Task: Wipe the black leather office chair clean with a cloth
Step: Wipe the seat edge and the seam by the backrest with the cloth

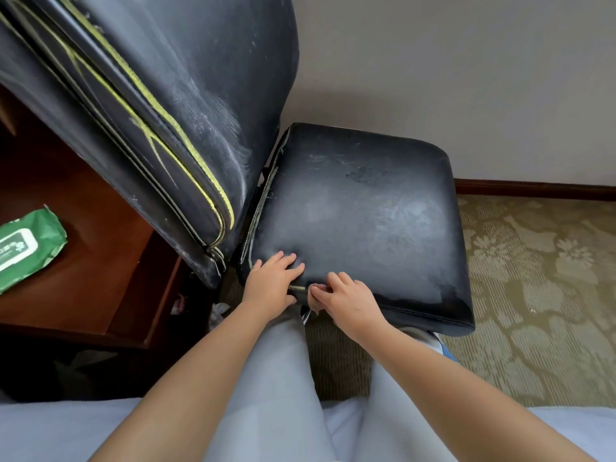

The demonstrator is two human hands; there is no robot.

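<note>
Nearest the camera, two bare forearms reach forward over legs in pale grey trousers, with a light bed edge (50, 428) running across the bottom of the view. Both hands meet at the near edge of the black leather chair seat (360, 215), at its left corner.

The left hand (271, 283) lies on that corner with its fingers fairly straight and lightly spread, pressing the leather, thumb down along the front edge; its grip is loose and flat rather than closed round anything. The right hand (346, 300) sits just beside it, fingers curled, pinching something small and pale at the seat's front seam, where a yellowish strip of piping shows between the two hands. Whether that pale bit is a cloth cannot be told; it is mostly hidden under the fingers.

The seat spreads away from the hands, its top dull with grey smears and scuffs. Its right and far edges stand free, with patterned carpet (540, 268) open to the right and a strip of carpet between the far edge and the wall (466, 78).

To the left the tall black backrest (160, 105) rises steeply, worn yellow along its piped side seams, its lower end just beside the left hand. Behind it stands a dark wooden surface (100, 248), close against the chair, carrying a green pack of wet wipes (26, 248) near its left side. A dark skirting board (533, 190) runs along the foot of the wall.
</note>
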